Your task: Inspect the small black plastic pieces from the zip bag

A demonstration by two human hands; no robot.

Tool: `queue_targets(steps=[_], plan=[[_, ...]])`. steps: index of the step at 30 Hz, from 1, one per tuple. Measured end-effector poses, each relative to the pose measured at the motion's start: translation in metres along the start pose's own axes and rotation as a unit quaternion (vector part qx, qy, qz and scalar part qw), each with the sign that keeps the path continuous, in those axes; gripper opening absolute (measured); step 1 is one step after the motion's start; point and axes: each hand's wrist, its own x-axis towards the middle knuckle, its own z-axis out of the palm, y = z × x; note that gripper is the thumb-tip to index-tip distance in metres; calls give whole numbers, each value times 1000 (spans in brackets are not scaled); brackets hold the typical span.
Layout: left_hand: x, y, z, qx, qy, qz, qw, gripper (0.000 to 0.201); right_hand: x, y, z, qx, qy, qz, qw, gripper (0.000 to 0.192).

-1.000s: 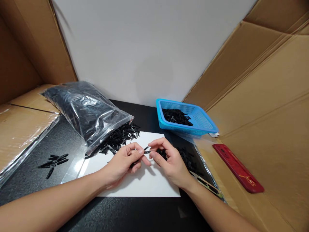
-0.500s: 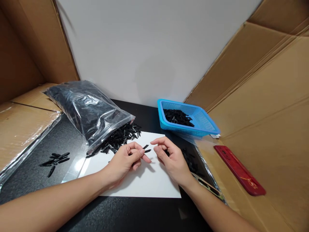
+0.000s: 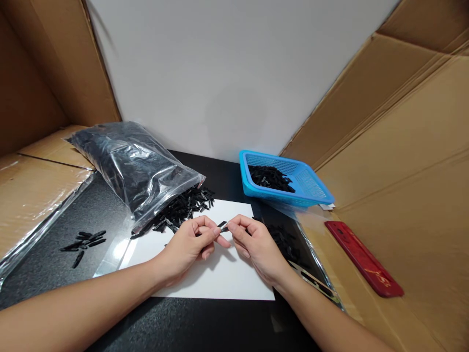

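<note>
Left hand [image 3: 198, 238] pinches small black slivers [image 3: 222, 224] between thumb and forefinger, ends poking out, presumably so the right hand [image 3: 258, 244] can get at them; its thumb and forefinger narrow onto one end. Slivers held over a white sheet [image 3: 216, 283], likely for contrast. Zip bag [image 3: 135, 166] lies mouth toward the hands, loose pile [image 3: 185, 204] there within easy reach. Blue basket [image 3: 309, 189] beyond, holding more.

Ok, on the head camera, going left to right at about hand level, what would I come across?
Small black pile → left hand → black pieces at its fingertips → right hand → larger black pile, partly hidden → red case.
</note>
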Motion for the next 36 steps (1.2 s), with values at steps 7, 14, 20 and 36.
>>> queue_targets(steps=[7, 14, 20, 36], plan=[[-1, 0, 0, -5, -2, -2, 1000, 23, -1, -1, 0, -83, 19, -36, 996, 32], [-2, 0, 0, 0, -14, 3, 1000, 23, -2, -24, -27, -265, 9, -92, 960, 27], [-1, 0, 0, -1, -9, -4, 1000, 25, -4, -47, -75, -469, -14, -50, 882, 13], [-2, 2, 2, 1, -23, -11, 1000, 26, -1, -23, -34, -285, 13, -92, 954, 28]])
